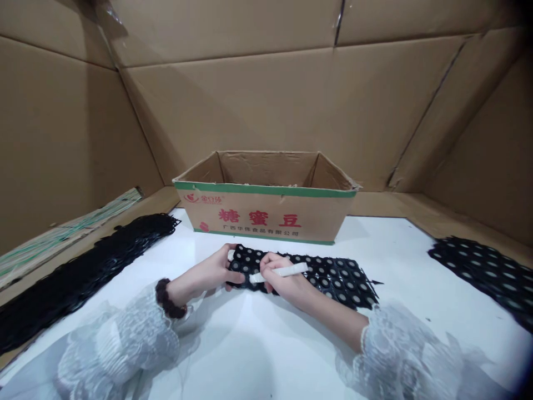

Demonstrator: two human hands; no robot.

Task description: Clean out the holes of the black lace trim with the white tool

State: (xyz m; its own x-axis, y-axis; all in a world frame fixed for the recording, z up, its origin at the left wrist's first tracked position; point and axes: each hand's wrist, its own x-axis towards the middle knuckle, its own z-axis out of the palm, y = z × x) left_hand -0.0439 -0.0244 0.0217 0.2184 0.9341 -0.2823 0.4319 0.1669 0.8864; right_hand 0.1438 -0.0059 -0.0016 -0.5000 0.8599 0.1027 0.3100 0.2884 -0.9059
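A black sheet with rows of round pale discs lies on the white tabletop in front of the box. My left hand grips its left end, thumb on top and fingers behind. A bit of white material shows by the left fingertips. Closed around a white pen-like stick, my right hand rests over the sheet, and the stick's left tip meets the discs near my left thumb.
Behind the sheet stands an open cardboard box with red lettering. Black strips are piled at left beside green-white strips. Another black disc sheet lies at right. Tall cardboard walls enclose the white tabletop.
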